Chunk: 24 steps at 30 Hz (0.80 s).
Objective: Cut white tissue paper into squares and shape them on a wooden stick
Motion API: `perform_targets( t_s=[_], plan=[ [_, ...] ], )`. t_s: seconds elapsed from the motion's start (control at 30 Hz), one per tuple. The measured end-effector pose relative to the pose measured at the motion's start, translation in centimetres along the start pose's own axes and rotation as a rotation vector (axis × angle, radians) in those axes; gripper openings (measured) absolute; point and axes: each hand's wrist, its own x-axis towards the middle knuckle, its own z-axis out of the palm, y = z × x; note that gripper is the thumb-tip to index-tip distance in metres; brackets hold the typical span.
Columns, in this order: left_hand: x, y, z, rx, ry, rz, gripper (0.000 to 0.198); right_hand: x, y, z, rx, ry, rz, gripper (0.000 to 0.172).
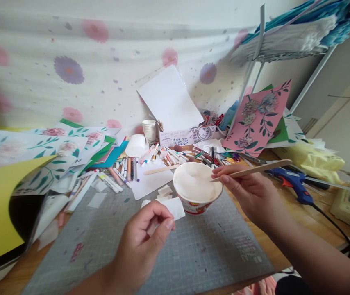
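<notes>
My right hand [251, 194] pinches a wooden craft stick [257, 168], one end pointing at the bowl and the other out to the right. Just left of that hand stands a paper bowl [198, 205] with a printed side, holding a smooth whitish substance [193, 184]. My left hand [148, 237] is closed over the mat, thumb and forefinger pressed together. Right behind its fingers shows a white paper piece [175, 208]; whether they grip it I cannot tell. More small white pieces [164, 191] lie beyond, left of the bowl.
A grey cutting mat [101, 246] covers the table's front. Several markers [175, 155] lie scattered behind. Another craft stick [161, 169] rests on white paper. At right are a blue glue gun [294, 184] and a pink flower card [257, 119]; paper cups [149, 131] stand behind.
</notes>
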Motion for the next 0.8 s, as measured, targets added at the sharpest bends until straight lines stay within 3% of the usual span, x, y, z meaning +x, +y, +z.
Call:
perform_targets(
  t_s=[0.2, 0.3, 0.5, 0.63, 0.8],
  plan=[
    [-0.1, 0.4, 0.3, 0.005, -0.032, 0.004, 0.009, -0.7, -1.7, -0.6, -0.125, 0.01, -0.159, 0.009],
    [-0.1, 0.7, 0.4, -0.025, -0.073, -0.035, 0.014, -2.1, -3.1, -0.5, -0.083, -0.074, -0.21, 0.014],
    [-0.1, 0.5, 0.5, -0.298, -0.214, -0.263, 0.003, -4.3, -4.1, 0.1, 0.141, -0.295, -0.12, 0.017],
    [-0.2, 0.5, 0.7, -0.505, -0.308, -0.394, 0.008, -4.7, -4.5, 0.4, 0.278, -0.399, -0.095, 0.021],
    [-0.1, 0.8, 0.7, -0.533, -0.309, -0.416, 0.009, -5.0, -4.7, 1.0, 0.338, -0.398, -0.093, 0.022]
  ],
)
